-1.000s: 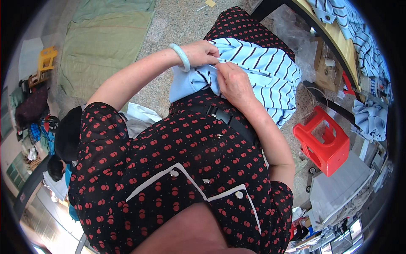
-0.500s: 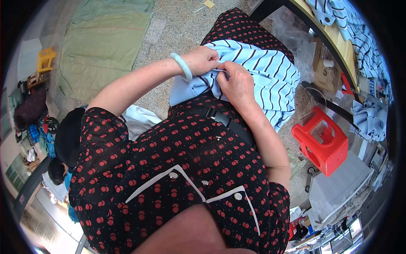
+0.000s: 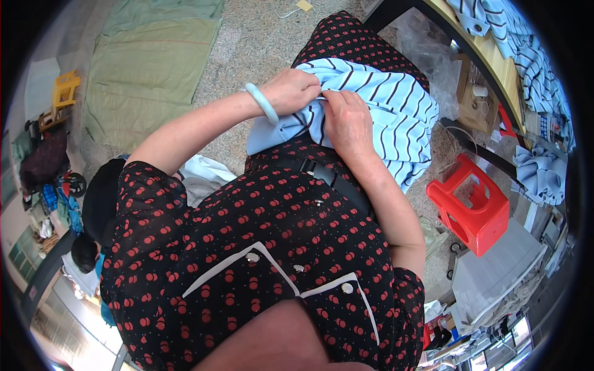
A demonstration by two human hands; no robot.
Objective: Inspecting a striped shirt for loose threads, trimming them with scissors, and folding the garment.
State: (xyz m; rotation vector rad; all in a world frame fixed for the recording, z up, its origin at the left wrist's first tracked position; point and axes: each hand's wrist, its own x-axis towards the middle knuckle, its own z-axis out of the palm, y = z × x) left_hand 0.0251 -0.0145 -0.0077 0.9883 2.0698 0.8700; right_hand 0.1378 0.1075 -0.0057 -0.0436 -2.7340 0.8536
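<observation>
Across my lap lies a light-blue garment with dark stripes [image 3: 396, 111], bunched in loose folds. My left hand [image 3: 291, 91], with a pale green bangle [image 3: 262, 103] at its wrist, is closed on the cloth near the garment's left part. Right beside it, my right hand [image 3: 349, 120] pinches the same cloth between thumb and forefinger. The fingertips of both hands nearly meet at a folded edge. Whatever small detail lies between them is hidden by the fingers.
A red plastic stool [image 3: 473, 207] stands on the floor to my right. Beyond it, a wooden table [image 3: 498, 65] carries more striped cloth [image 3: 541, 77]. A cardboard box [image 3: 476, 99] sits under the table. Green sheeting [image 3: 148, 68] covers floor at the far left, near a yellow stool [image 3: 65, 89].
My left hand has shifted slightly left and its wrist has turned a little. My right fingers have straightened somewhat over the cloth. The garment stays on my lap.
</observation>
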